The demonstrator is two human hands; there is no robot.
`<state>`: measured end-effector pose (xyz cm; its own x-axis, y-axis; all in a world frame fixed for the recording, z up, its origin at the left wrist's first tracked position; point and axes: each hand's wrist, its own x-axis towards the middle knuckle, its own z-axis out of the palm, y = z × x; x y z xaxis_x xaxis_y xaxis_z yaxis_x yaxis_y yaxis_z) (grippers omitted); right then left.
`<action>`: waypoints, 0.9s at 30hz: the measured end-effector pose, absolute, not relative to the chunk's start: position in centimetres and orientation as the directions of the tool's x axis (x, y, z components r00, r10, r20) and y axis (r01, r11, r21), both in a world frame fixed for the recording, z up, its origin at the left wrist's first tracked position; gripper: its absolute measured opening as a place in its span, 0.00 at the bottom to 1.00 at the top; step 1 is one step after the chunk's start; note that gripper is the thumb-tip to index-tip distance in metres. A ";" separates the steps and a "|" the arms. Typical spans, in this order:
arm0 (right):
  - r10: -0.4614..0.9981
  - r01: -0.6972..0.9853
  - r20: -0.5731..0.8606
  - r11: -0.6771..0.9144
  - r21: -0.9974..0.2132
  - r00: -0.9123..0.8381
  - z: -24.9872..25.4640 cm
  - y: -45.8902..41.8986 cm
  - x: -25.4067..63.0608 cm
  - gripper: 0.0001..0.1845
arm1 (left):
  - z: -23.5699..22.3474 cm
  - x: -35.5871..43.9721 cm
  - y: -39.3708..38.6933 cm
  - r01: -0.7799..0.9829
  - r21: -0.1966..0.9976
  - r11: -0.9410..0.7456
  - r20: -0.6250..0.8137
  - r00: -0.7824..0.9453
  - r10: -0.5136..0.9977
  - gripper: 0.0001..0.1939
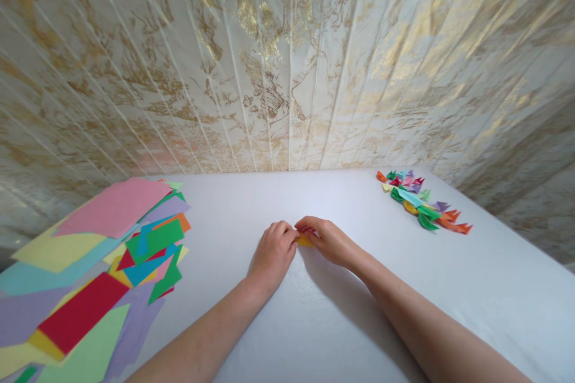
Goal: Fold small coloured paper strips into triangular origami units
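A small piece of yellow paper sits between my two hands at the middle of the white table. My left hand pinches its left end, with the fingers curled together. From the other side my right hand grips the paper between thumb and fingers. Most of the paper is hidden by my fingers, so its folded shape cannot be made out. Both hands rest low, at or just above the tabletop.
Loose coloured paper sheets, among them a pink sheet and a red sheet, overlap along the table's left side. Several small folded paper figures lie in a group at the back right. A gold-patterned curtain hangs behind the table.
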<state>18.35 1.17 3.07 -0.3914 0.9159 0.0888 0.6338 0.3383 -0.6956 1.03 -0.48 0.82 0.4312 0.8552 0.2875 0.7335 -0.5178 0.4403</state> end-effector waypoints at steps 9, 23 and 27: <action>0.949 0.788 0.143 0.312 -0.531 -0.280 2.8 1.2 18.3 0.08 | 1.2 0.8 -0.5 0.787 0.422 -0.449 0.255 0.372 0.893 0.03; 0.946 0.927 0.121 0.320 -0.197 -0.301 2.3 0.5 16.7 0.04 | 1.2 0.9 -0.8 0.807 0.358 -0.469 0.234 0.409 0.882 0.03; 0.946 0.926 0.140 0.316 -0.206 -0.292 2.1 0.7 16.9 0.04 | 1.1 0.9 -0.8 0.810 0.353 -0.468 0.235 0.408 0.882 0.03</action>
